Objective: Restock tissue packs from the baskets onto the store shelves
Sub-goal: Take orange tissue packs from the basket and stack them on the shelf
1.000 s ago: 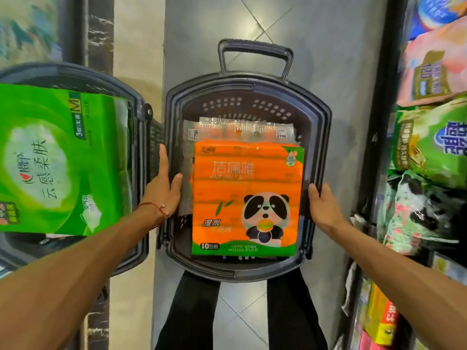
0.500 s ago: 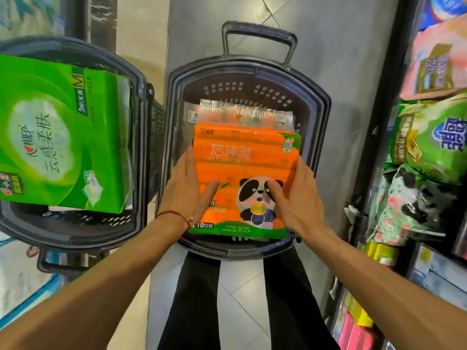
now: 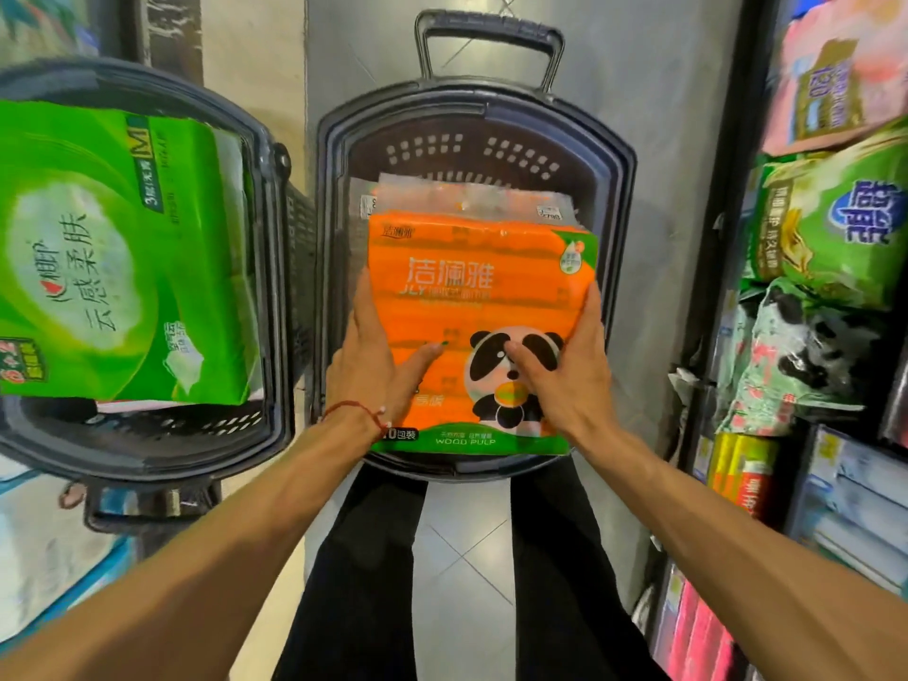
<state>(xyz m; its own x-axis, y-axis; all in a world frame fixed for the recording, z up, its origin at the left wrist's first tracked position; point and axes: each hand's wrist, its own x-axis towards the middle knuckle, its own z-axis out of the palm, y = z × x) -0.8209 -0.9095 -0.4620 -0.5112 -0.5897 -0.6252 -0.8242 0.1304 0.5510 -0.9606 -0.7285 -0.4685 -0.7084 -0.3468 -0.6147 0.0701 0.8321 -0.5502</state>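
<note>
1. While the orange tissue pack [image 3: 471,282] lies in the middle basket [image 3: 621,199], on top of a clear-wrapped pack [image 3: 467,194], the left hand [image 3: 373,366] and right hand [image 3: 565,376] clasp it from opposite sides. This looks like the pick-up step of one restock round.
2. Grip: each thumb lies across the printed top face and the other fingers go over a side edge (their tips are mostly hidden), so both hands have hold of the pack.
3. Whether it has already lifted off the pack beneath is hard to tell, as the frame is slightly blurred.
4. Next move, as I judge it: raise it clear of the basket rim, then carry it right to the shelves [image 3: 727,238] and find a gap among the stocked bags. The soft wrap calls for even pressure from both sides.
5. Look: a plump rectangular bundle in glossy orange film with white Chinese lettering, a cartoon panda and a green band reading "WOOD PULP" at the near edge.
6. A green tissue pack [image 3: 113,253] sits in the left basket [image 3: 275,287].
</note>
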